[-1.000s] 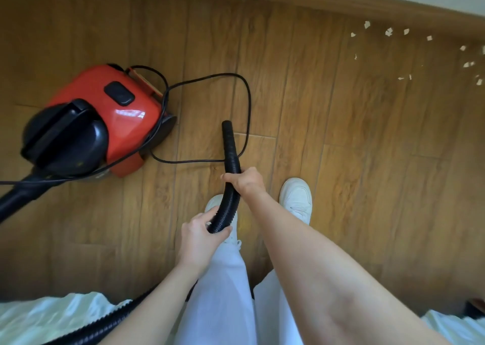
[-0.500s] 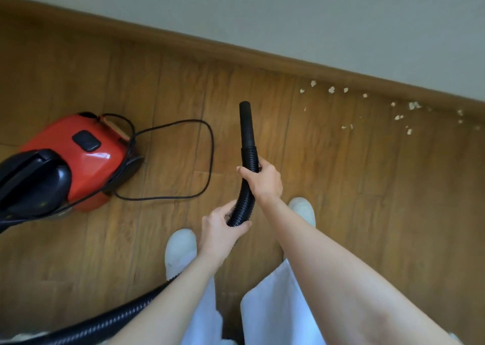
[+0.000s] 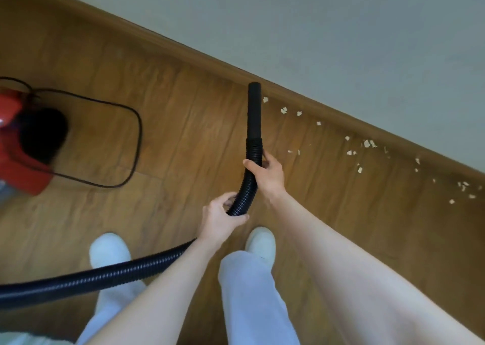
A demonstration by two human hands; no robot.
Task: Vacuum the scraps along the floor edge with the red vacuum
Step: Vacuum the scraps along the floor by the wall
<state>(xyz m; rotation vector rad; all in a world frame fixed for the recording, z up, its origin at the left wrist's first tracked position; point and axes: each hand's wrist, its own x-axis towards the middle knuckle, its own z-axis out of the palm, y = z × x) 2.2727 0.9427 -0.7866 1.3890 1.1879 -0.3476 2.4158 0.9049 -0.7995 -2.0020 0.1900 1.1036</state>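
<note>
The red vacuum [image 3: 15, 147] sits at the left edge of the floor, partly out of frame. Its black ribbed hose [image 3: 131, 268] runs from the lower left up between my hands and ends in a smooth black nozzle [image 3: 254, 108]. My right hand [image 3: 267, 174] grips the hose just below the nozzle. My left hand [image 3: 223, 218] holds the hose lower down, at its bend. The nozzle tip is close to the skirting board, just left of the first of several pale scraps [image 3: 283, 110] strewn along the floor edge toward the right.
A wooden skirting board [image 3: 341, 113] runs diagonally under a pale wall. The vacuum's black power cord [image 3: 136, 139] loops on the wood floor left of the nozzle. My white shoes [image 3: 261, 242] and white trousers stand below the hands.
The nozzle has moved forward and right, from near the vacuum up to the skirting board beside the scraps. The view has swung right, so the vacuum has slid to the left edge.
</note>
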